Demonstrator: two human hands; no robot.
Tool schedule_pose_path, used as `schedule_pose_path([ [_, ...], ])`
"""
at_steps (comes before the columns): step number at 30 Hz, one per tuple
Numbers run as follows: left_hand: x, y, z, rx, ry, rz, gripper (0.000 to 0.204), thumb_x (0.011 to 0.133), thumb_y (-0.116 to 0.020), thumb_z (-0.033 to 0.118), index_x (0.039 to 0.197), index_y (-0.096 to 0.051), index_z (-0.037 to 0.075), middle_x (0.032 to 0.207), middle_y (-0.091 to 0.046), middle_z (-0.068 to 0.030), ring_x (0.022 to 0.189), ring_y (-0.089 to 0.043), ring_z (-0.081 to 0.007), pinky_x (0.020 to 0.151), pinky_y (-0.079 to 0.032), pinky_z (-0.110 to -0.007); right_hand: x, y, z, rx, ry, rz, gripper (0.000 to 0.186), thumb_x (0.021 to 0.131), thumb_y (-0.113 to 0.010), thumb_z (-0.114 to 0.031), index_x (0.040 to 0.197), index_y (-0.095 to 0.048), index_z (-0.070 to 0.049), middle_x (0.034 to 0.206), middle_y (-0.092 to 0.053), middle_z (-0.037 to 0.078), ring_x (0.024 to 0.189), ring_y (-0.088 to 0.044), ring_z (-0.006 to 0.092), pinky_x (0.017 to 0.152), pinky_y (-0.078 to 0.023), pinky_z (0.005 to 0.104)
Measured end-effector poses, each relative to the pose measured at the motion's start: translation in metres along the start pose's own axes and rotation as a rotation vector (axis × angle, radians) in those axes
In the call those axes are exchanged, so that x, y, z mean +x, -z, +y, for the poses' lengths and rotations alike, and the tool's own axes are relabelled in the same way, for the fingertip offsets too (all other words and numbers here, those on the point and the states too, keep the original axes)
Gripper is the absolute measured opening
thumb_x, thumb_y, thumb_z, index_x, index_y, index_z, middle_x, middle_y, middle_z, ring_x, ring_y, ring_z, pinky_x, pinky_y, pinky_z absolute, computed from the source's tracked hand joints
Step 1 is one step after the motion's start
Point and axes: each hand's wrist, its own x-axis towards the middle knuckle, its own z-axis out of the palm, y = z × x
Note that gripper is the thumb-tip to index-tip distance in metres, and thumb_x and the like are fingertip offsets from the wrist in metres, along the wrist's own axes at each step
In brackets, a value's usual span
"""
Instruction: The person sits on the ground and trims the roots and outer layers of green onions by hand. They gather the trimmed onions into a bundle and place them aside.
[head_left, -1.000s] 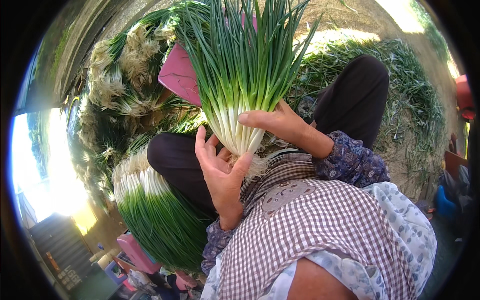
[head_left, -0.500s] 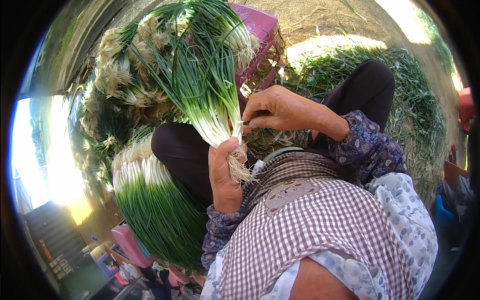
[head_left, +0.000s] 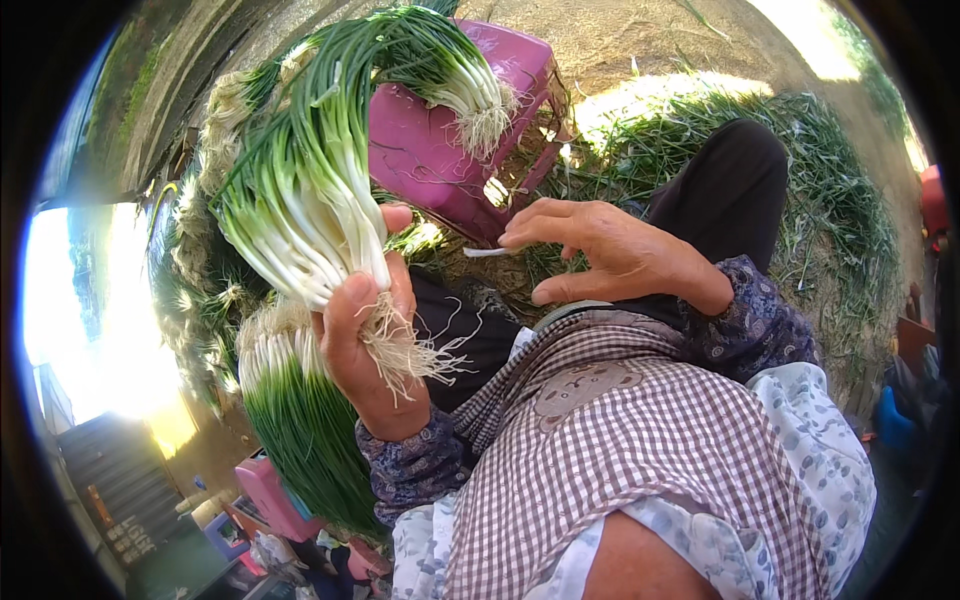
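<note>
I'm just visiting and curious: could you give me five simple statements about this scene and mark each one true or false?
1. The left hand holds a bunch of scallions. True.
2. The right hand also grips them. False: it is open and apart from them.
3. More scallions lie on the pink stool. True.
4. The apron is plain black. False: it is checked.
5. The held scallions lack roots. False: long pale ones show.

At eight o'clock, the left grip clasps spring onions above their roots; at two, the right grip is parted, a white strip by its fingertips; at twelve, a pink stool.
</note>
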Motion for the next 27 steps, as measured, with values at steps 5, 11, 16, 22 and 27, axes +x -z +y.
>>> schedule_pose_path([
  [5,0.032,-0.016,0.018,-0.263,-0.028,-0.237,0.060,0.091,-0.048,0.004,0.137,-0.014,-0.013,0.129,-0.035,-0.0414,0.053,-0.044,-0.0087,0.038,-0.037,-0.014,0.006,-0.002,0.015,0.147,-0.228,0.213,0.047,0.084,-0.070,-0.026,0.122,-0.054,-0.003,0.119,-0.057,0.011,0.102,-0.060,0.0223,0.077,-0.052,0.0307],
  [11,0.022,-0.009,-0.067,-0.111,0.455,0.036,0.032,0.089,-0.058,0.009,0.118,-0.049,0.000,0.096,-0.065,-0.0198,0.064,-0.050,-0.0073,0.053,-0.041,-0.017,-0.004,0.004,0.030,0.591,-0.324,0.545,0.025,0.091,-0.063,-0.017,0.110,-0.061,-0.001,0.092,-0.063,0.001,0.079,-0.059,0.0060,0.066,-0.049,0.0198],
  [16,-0.008,0.013,-0.130,-0.094,0.729,0.126,0.032,0.086,-0.060,0.004,0.117,-0.051,0.000,0.097,-0.065,-0.0155,0.067,-0.056,-0.0091,0.057,-0.045,-0.018,-0.018,-0.014,0.054,0.512,-0.322,0.597,0.012,0.090,-0.061,-0.009,0.098,-0.063,0.000,0.080,-0.060,-0.002,0.071,-0.057,0.0048,0.062,-0.047,0.0207],
  [22,-0.024,0.016,-0.141,-0.049,0.748,0.125,0.036,0.084,-0.064,0.002,0.118,-0.053,0.000,0.100,-0.065,-0.0109,0.083,-0.062,-0.0113,0.064,-0.048,-0.019,0.020,-0.022,0.063,-0.198,-0.276,0.566,0.023,0.079,-0.073,-0.019,0.091,-0.063,-0.001,0.069,-0.058,0.006,0.058,-0.057,0.0128,0.053,-0.045,0.0269],
  [27,-0.026,0.011,-0.143,-0.077,0.696,0.109,0.037,0.082,-0.065,-0.001,0.118,-0.054,0.000,0.103,-0.064,-0.0092,0.086,-0.063,-0.0125,0.070,-0.050,-0.020,0.027,-0.028,0.083,-0.169,-0.336,0.411,0.018,0.081,-0.071,-0.018,0.085,-0.063,-0.003,0.067,-0.057,0.003,0.058,-0.056,0.0119,0.053,-0.044,0.0270],
])
